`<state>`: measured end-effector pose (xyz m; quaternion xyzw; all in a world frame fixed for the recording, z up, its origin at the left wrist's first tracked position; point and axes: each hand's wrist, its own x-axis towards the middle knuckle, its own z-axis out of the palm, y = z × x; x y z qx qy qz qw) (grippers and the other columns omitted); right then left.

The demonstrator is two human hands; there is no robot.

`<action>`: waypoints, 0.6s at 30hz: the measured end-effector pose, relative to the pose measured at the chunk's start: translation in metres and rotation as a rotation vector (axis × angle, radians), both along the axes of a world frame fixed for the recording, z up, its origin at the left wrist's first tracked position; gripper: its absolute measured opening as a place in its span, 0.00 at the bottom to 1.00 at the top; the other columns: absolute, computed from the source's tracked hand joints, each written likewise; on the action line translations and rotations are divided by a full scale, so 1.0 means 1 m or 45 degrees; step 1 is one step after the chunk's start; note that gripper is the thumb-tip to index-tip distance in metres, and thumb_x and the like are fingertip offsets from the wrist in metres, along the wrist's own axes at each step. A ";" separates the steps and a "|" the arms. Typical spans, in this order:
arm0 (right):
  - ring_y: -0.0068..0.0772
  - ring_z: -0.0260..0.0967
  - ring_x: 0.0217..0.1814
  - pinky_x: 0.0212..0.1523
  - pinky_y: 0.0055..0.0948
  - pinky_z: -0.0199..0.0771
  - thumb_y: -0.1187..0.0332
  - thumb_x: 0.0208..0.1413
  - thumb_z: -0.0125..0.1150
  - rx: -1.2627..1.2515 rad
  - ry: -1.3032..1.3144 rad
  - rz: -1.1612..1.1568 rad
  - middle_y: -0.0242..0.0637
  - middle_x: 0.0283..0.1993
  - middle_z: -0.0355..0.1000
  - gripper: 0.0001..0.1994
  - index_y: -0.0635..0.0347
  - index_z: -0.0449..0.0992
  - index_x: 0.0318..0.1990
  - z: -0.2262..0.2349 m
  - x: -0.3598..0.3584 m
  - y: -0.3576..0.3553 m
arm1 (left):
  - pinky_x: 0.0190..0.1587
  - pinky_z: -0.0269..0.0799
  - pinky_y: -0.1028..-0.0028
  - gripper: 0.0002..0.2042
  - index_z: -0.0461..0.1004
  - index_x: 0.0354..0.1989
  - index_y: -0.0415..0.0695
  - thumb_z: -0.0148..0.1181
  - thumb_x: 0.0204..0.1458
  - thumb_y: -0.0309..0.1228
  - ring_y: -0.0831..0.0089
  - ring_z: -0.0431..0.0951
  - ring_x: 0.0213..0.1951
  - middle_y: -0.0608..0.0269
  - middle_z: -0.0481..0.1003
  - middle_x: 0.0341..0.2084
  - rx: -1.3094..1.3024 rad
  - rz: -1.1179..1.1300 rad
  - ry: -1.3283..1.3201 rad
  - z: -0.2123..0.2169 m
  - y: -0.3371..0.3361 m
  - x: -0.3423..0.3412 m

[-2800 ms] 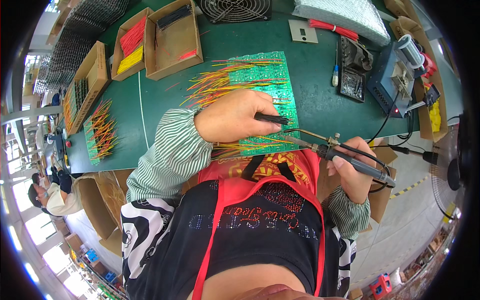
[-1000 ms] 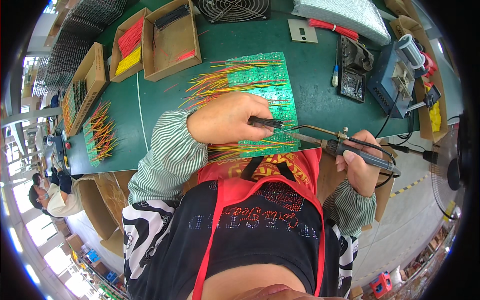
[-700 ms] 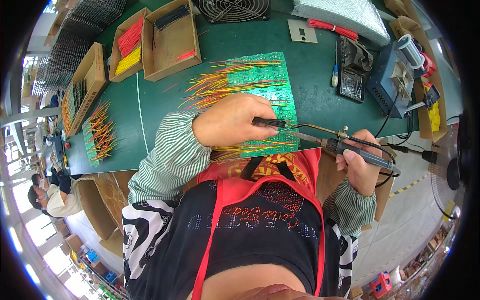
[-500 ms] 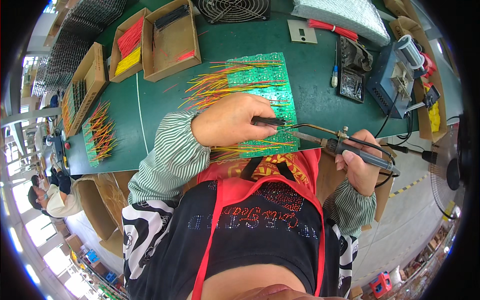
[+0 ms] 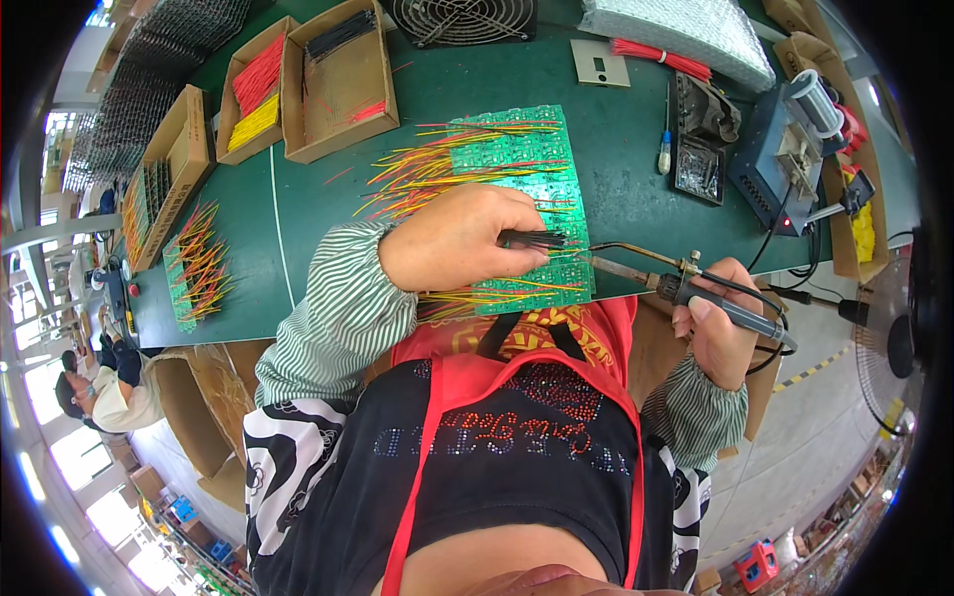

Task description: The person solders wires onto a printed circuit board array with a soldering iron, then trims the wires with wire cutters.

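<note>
A panel of green circuit boards (image 5: 542, 189) lies on the bench, with rows of red and yellow wires (image 5: 417, 179) sticking out to its left. Over the panel, my left hand (image 5: 462, 233) is closed on a bundle of black wires (image 5: 535, 239), whose ends point right. My right hand (image 5: 723, 323) grips a soldering iron (image 5: 723, 310) fitted with a thin curved solder feed tube (image 5: 631, 248). The iron's tip points left, just off the panel's right edge near the black wire ends. My palm hides part of the panel and its wires.
Cardboard boxes (image 5: 343, 89) of cut wires stand at the far left. A second wired board (image 5: 194, 273) lies at left. Far right is a blue soldering station (image 5: 770, 159) with a solder spool (image 5: 817, 104); a screwdriver (image 5: 665, 149) and black tray (image 5: 699, 164) lie beside it.
The soldering iron and its feed tube have drawn back slightly to the right, away from the wire ends. My left hand stays nearly in place with the black wires.
</note>
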<state>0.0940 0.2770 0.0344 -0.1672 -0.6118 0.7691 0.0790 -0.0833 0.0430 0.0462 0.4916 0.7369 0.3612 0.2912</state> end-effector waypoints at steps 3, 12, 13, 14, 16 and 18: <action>0.21 0.67 0.19 0.21 0.18 0.70 0.77 0.44 0.55 0.004 -0.035 -0.007 0.39 0.22 0.70 0.07 0.68 0.66 0.32 0.001 0.000 0.001 | 0.31 0.65 0.65 0.11 0.72 0.27 0.35 0.59 0.45 0.33 0.57 0.70 0.27 0.53 0.69 0.23 -0.070 0.017 -0.028 0.000 0.002 -0.001; 0.23 0.69 0.23 0.25 0.20 0.72 0.79 0.45 0.57 0.086 -0.030 -0.005 0.40 0.24 0.71 0.08 0.69 0.67 0.33 0.006 -0.002 -0.009 | 0.27 0.63 0.70 0.09 0.72 0.28 0.36 0.60 0.47 0.30 0.65 0.69 0.24 0.58 0.68 0.22 -0.004 0.080 0.069 0.003 -0.006 -0.003; 0.23 0.69 0.24 0.26 0.21 0.72 0.79 0.45 0.58 0.135 -0.025 -0.028 0.40 0.25 0.71 0.08 0.69 0.67 0.34 0.007 -0.003 -0.010 | 0.29 0.65 0.67 0.10 0.72 0.29 0.36 0.59 0.46 0.31 0.60 0.70 0.27 0.55 0.69 0.23 -0.008 0.097 0.089 0.005 -0.006 -0.004; 0.23 0.69 0.24 0.26 0.21 0.72 0.79 0.45 0.58 0.135 -0.007 -0.018 0.40 0.25 0.71 0.08 0.69 0.67 0.34 0.007 -0.003 -0.012 | 0.32 0.66 0.63 0.11 0.73 0.29 0.36 0.58 0.45 0.33 0.55 0.71 0.30 0.52 0.70 0.24 -0.013 0.117 0.111 0.007 -0.007 -0.005; 0.23 0.66 0.20 0.21 0.18 0.67 0.78 0.46 0.54 0.317 0.029 -0.123 0.41 0.24 0.70 0.08 0.67 0.65 0.34 0.006 -0.004 -0.016 | 0.33 0.67 0.63 0.11 0.73 0.30 0.36 0.58 0.46 0.33 0.55 0.72 0.30 0.53 0.71 0.25 0.024 0.128 0.110 0.008 -0.010 -0.008; 0.23 0.66 0.20 0.23 0.17 0.67 0.79 0.46 0.54 0.320 0.059 -0.087 0.41 0.24 0.70 0.07 0.67 0.65 0.35 0.006 -0.007 -0.017 | 0.29 0.65 0.69 0.10 0.71 0.28 0.34 0.59 0.47 0.31 0.61 0.70 0.26 0.55 0.68 0.23 0.035 0.149 0.119 0.011 -0.018 -0.011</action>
